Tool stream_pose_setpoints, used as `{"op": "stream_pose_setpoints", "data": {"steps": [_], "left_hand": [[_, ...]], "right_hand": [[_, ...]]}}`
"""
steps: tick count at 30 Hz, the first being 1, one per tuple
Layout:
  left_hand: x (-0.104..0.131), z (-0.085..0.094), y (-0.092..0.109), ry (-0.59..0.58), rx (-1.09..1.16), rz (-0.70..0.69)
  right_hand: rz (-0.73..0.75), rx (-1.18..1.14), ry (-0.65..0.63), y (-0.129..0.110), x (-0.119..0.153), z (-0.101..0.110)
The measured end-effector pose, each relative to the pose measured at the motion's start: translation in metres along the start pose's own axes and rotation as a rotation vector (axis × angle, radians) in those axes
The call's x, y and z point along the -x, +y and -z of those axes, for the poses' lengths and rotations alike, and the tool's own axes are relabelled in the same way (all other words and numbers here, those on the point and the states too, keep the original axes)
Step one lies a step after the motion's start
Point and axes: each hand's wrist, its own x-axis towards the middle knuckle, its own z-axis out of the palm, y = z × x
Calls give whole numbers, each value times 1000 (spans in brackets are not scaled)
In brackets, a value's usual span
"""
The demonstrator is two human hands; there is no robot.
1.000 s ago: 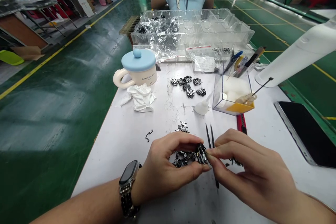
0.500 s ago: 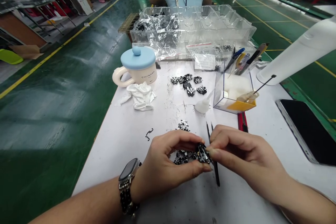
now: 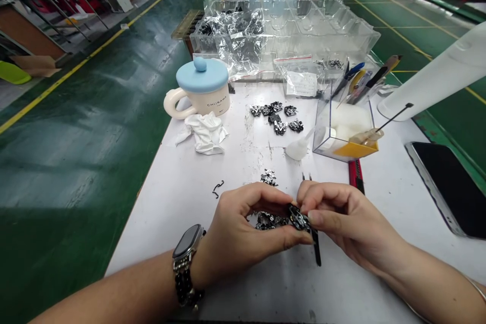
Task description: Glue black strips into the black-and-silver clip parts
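A small black and silver part (image 3: pixel 298 217) is pinched between the thumb and fingers of my left hand (image 3: pixel 248 228). My right hand (image 3: pixel 341 217) has its thumb and fingertips closed on the right side of the same part. Black tweezers (image 3: pixel 317 250) lie on the table under my right hand, their middle hidden. Behind the held part is a pile of similar black and silver pieces (image 3: pixel 268 220), partly covered by my left hand. A few silver pieces (image 3: pixel 269 177) lie just beyond, and a thin curved black piece (image 3: pixel 217 190) lies to the left.
Several finished-looking black and silver parts (image 3: pixel 280 127) lie mid-table near a white dropper bottle (image 3: pixel 296 150). A lidded mug (image 3: pixel 208 98) and crumpled white cloth (image 3: pixel 207 134) stand left. Right are a clear pen box (image 3: pixel 328 147), red cutter (image 3: pixel 356 176) and phone (image 3: pixel 450 187). Plastic trays (image 3: pixel 319 35) stand behind.
My right fingers have shifted slightly on the part, and the part has tilted a little between both hands. The whole view has moved slightly.
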Motion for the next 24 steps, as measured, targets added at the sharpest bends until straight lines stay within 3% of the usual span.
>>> {"op": "stream_pose_setpoints", "data": {"steps": [16, 24], "left_hand": [[0, 0, 2, 38, 6, -29], [-7, -2, 3, 70, 303, 173]], "right_hand": [[578, 661, 17, -1, 6, -4], [831, 1021, 97, -4, 8, -9]]}}
